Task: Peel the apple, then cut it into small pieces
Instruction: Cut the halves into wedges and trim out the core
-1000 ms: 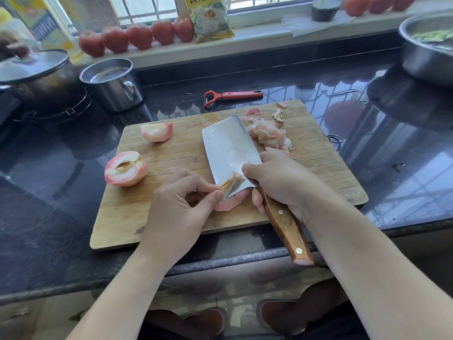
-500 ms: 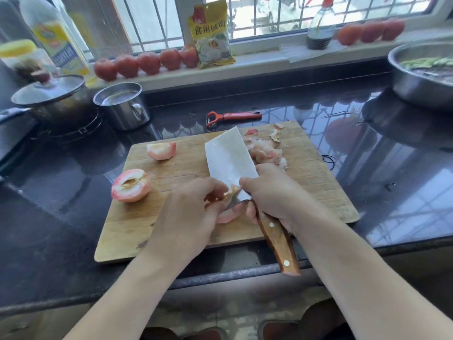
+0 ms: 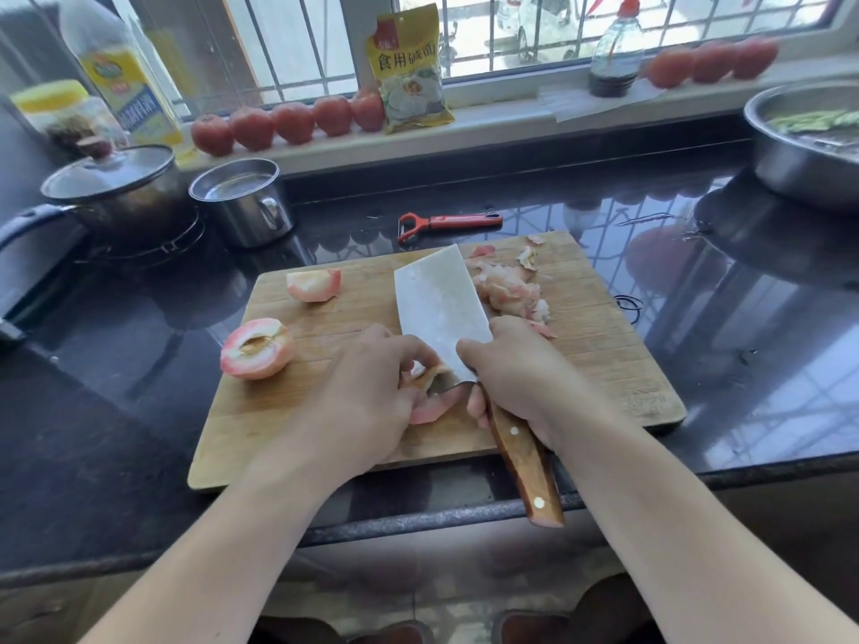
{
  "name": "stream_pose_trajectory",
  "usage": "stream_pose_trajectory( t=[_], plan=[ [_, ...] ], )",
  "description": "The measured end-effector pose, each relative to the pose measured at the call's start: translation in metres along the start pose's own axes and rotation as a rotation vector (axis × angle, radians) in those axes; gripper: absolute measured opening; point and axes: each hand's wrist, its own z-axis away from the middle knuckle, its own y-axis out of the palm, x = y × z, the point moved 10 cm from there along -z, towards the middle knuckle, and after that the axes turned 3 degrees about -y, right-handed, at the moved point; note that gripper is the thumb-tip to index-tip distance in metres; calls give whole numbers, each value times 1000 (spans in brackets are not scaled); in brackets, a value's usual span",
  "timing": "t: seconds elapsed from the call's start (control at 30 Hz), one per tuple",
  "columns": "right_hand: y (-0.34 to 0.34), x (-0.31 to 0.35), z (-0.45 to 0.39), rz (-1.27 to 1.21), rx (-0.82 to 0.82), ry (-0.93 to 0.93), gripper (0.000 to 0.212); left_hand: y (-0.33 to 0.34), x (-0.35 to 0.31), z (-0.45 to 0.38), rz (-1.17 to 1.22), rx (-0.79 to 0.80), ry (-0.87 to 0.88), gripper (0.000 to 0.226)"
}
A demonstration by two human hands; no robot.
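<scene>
Dark glossy surface (image 3: 767, 346) carries wooden cutting board (image 3: 604, 364), red peeler (image 3: 448, 222) just behind it, steel mug (image 3: 241, 202), big steel bowl (image 3: 799, 165) far right.

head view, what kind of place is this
Most likely a home kitchen: a lidded pot sits on a stove burner, a wooden cutting board lies on a dark stone counter, and tomatoes line the windowsill.

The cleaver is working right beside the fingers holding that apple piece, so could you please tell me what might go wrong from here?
1. The left hand pinches a small apple piece against the cleaver heel, so a slip could cut the fingers.
2. The right hand chokes up near the blade, which may reduce control.
3. The cutting board overhangs the counter edge and could tip under pressure.
</scene>
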Motion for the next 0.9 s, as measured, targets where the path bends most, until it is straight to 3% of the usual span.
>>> stream_pose_trajectory(
  t=[0.2, 0.4, 0.6, 0.77, 0.9],
  plan=[
    [-1, -2, -2, -15, -4, -10, 25, -12, 3, 8, 101, -159, 62, 32],
    [-17, 1, 0, -76, 13, -66, 21, -44, 47, 10, 469, -291, -128, 32],
    [-101, -14, -7, -288, -206, -133, 16, -35, 32, -21, 346, -147, -158, 19],
    [-130, -46, -10, -410, -372, -136, 18, -14, -42, -82, 132, -58, 14, 13],
    [-127, -43, -3, -491, -389, -208, 18, 4, -83, -118, 119, -57, 171, 11]
  ],
)
